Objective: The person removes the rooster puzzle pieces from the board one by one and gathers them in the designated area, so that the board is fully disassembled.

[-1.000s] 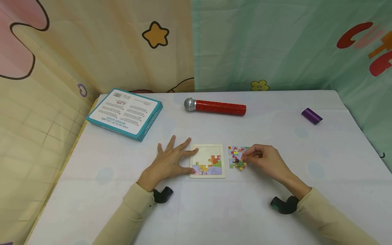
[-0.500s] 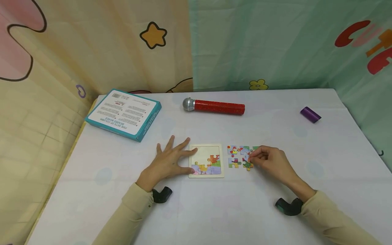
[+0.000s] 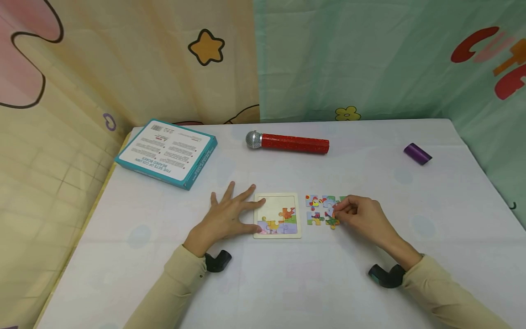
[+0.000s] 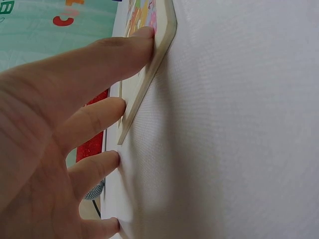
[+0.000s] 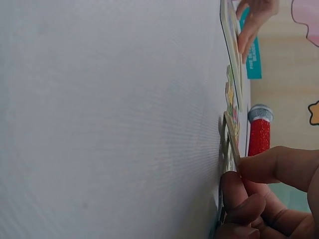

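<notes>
Lying right of the tray: puzzle pieces

The tray's left side is touched by the spread left hand; at the pieces' right side, one tilted piece is pinched by the right hand, the nearer.

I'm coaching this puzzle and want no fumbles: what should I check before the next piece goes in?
1. Left hand steadying the puzzle tray: ok, touching its left side.
2. Right hand gripping a puzzle piece: ok, pinched.
3. Room in the tray: ok, upper part bare.
4. Loose pieces fully visible: not ok, right hand partly covers one.
5. Held piece matches a gap: cannot tell.
</notes>
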Action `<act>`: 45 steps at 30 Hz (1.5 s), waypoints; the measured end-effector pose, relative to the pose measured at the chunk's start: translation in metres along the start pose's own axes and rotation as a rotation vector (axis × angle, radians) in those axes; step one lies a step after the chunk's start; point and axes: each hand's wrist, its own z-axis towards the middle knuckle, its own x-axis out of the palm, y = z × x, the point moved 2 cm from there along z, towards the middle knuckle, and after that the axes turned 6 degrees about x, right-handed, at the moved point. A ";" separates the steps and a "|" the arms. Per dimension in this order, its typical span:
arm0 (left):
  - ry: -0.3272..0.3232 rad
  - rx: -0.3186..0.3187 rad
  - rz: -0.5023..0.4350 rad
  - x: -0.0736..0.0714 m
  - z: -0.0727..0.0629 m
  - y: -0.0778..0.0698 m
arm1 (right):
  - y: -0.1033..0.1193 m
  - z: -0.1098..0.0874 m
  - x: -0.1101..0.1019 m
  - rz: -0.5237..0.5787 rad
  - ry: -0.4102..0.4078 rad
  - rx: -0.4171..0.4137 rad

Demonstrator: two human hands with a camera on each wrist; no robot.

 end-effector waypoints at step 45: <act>0.004 -0.004 0.021 0.000 0.000 -0.002 | 0.053 0.020 0.056 -0.008 0.100 -0.205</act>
